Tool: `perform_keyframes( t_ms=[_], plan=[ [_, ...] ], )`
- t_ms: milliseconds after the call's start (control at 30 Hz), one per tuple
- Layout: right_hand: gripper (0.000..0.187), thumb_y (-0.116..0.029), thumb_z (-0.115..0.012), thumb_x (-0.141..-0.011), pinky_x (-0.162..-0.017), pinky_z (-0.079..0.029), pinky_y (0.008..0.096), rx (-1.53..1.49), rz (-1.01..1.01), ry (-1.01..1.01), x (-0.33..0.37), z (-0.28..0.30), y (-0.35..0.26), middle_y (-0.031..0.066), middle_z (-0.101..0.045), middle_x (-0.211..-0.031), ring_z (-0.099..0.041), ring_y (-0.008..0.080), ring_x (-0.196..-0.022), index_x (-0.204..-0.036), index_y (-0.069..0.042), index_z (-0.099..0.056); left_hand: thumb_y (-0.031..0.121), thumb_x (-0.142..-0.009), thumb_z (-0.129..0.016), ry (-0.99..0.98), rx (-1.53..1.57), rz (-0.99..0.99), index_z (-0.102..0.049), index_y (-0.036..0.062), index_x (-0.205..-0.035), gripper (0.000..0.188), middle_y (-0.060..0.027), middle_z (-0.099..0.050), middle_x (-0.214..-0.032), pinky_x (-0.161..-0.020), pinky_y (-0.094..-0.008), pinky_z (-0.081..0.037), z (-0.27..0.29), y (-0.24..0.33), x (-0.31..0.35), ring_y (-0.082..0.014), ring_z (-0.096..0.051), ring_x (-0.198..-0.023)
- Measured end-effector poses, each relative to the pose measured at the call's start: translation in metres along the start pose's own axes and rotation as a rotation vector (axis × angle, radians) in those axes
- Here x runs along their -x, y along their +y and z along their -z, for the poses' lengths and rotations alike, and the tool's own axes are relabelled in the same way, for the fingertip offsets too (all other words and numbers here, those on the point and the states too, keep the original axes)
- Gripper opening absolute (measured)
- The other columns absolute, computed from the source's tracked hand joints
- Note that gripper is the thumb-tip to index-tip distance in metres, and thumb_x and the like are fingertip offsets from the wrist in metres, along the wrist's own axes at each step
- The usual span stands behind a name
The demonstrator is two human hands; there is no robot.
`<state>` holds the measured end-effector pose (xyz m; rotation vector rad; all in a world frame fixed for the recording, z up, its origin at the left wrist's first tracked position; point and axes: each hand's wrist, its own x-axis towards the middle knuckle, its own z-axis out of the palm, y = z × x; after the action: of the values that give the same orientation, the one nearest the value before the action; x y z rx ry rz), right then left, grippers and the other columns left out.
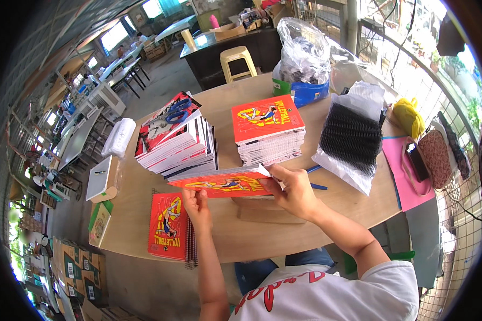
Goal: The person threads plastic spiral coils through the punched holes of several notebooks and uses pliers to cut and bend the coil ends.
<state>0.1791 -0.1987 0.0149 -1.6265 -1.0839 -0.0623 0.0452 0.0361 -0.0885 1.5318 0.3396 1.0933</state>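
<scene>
Between both hands I hold a red notebook with a yellow and blue figure on its cover, tilted above the table. My left hand grips its lower left edge between thumb and fingers. At its right end, my right hand pinches a corner of the cover and pages. Just below it, a tan block-like piece is partly hidden. Beyond my hands stands a stack of matching red books. Close to my left hand lie spiral-bound red notebooks. Blue pen-like tools rest beside my right hand.
Blue-handled scissors top a leaning stack of books at left. Black binding coils lie on white wrapping at right, near a pink folder and yellow bundle. A plastic bag and yellow stool stand farther back.
</scene>
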Motion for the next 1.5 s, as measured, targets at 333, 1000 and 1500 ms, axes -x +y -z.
perform_keyframes(
  t_ms=[333,1000,1500],
  plan=[
    [0.014,-0.001,-0.069,-0.09,-0.061,-0.052,0.0428,-0.01,-0.011,0.064,0.011,-0.011,0.018,0.0242,-0.066,-0.081,-0.069,0.0406,-0.074,-0.103,0.0,-0.065,0.0,-0.1,-0.058,-0.036,-0.028,-0.074,-0.037,-0.0019,-0.149,0.054,-0.0155,-0.058,-0.141,-0.104,-0.0301,-0.043,-0.002,-0.007,-0.01,-0.0181,-0.057,-0.124],
    [0.011,-0.002,-0.07,-0.09,-0.059,-0.05,0.0401,-0.047,-0.014,0.102,0.017,-0.015,0.019,0.0241,-0.066,-0.079,-0.063,0.0423,-0.066,-0.1,0.0,-0.067,0.001,-0.098,-0.063,-0.04,-0.053,-0.034,-0.031,0.0005,-0.155,0.066,-0.0161,-0.052,-0.149,-0.101,-0.029,-0.046,0.004,-0.015,-0.011,-0.0169,-0.058,-0.123],
    [0.092,-0.035,-0.067,-0.097,-0.122,-0.022,0.0449,-0.286,-0.274,0.137,0.136,-0.006,0.102,0.017,-0.017,-0.166,-0.02,0.0301,-0.153,-0.163,-0.007,-0.009,0.0,-0.098,-0.05,-0.355,0.038,0.33,-0.035,-0.0023,-0.154,0.058,-0.0192,-0.04,-0.157,-0.115,-0.0346,-0.034,-0.022,-0.033,0.098,-0.0214,-0.046,-0.138]
  ],
)
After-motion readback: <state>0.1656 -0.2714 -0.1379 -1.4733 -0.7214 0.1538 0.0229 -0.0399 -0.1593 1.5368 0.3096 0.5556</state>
